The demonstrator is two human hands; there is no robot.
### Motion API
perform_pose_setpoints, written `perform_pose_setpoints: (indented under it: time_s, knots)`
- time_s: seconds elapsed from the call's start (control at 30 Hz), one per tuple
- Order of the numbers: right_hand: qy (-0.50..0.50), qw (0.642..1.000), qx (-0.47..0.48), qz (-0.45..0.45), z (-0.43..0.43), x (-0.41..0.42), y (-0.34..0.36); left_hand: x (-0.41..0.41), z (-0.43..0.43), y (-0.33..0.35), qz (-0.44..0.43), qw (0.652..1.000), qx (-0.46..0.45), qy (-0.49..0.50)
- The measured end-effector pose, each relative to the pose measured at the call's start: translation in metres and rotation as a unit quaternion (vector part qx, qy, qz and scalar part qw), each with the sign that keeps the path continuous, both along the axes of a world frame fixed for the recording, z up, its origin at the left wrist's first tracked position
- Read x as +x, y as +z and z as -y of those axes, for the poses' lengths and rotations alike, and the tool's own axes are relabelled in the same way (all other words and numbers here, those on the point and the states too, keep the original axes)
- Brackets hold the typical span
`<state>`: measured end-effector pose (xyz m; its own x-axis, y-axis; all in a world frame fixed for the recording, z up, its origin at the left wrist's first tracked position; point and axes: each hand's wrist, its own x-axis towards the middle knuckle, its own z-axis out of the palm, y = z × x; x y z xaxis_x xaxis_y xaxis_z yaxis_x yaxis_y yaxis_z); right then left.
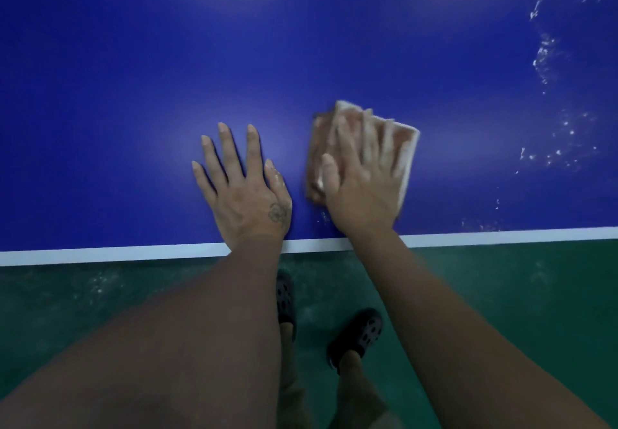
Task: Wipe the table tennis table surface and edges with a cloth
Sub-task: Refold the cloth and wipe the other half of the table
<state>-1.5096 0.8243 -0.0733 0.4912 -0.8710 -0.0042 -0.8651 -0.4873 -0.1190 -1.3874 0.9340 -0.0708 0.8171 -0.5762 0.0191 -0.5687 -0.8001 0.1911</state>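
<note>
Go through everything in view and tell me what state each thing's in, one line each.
table: blue top bare around the hands, soiled toward the right.
white specks: scattered along the table's right side, not wiped off.
cloth: folded, flat on the table, blurred.
right hand: pressing flat on the cloth, fingers straight.
left hand: flat on the table, fingers spread, holding nothing.
clogs: worn, standing on the green floor.

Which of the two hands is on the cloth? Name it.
The right hand, fingers spread flat on the cloth; the left hand rests on bare table.
</note>
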Motion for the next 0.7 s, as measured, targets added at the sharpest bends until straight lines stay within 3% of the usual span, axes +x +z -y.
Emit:
perform_pose_setpoints:
  time_s: [0.13,0.23,0.33,0.43,0.5,0.6,0.7]
  knots:
    - [0.123,0.992,0.012,0.008,-0.038,-0.053,0.001,0.002,-0.002,0.000,-0.005,1.000,-0.007,-0.007]
    - [0.153,0.988,0.030,-0.007,-0.044,-0.110,0.009,0.002,-0.002,0.000,-0.012,1.000,-0.006,-0.008]
    - [0.079,0.995,0.053,-0.014,-0.022,-0.114,0.015,0.002,-0.001,0.000,-0.018,1.000,-0.004,-0.009]
    - [-0.052,0.997,0.049,-0.006,0.003,-0.064,0.013,0.001,-0.002,-0.001,-0.023,1.000,-0.008,-0.006]
    - [-0.074,0.996,0.043,-0.003,0.005,-0.026,0.009,0.002,-0.002,-0.001,-0.022,1.000,-0.012,-0.006]
    - [0.030,0.999,0.007,0.014,-0.021,-0.010,0.001,0.003,-0.002,-0.002,-0.020,1.000,-0.015,-0.006]
    - [0.134,0.991,0.016,0.017,-0.054,-0.047,0.002,0.004,-0.004,-0.002,-0.026,0.999,-0.018,-0.007]
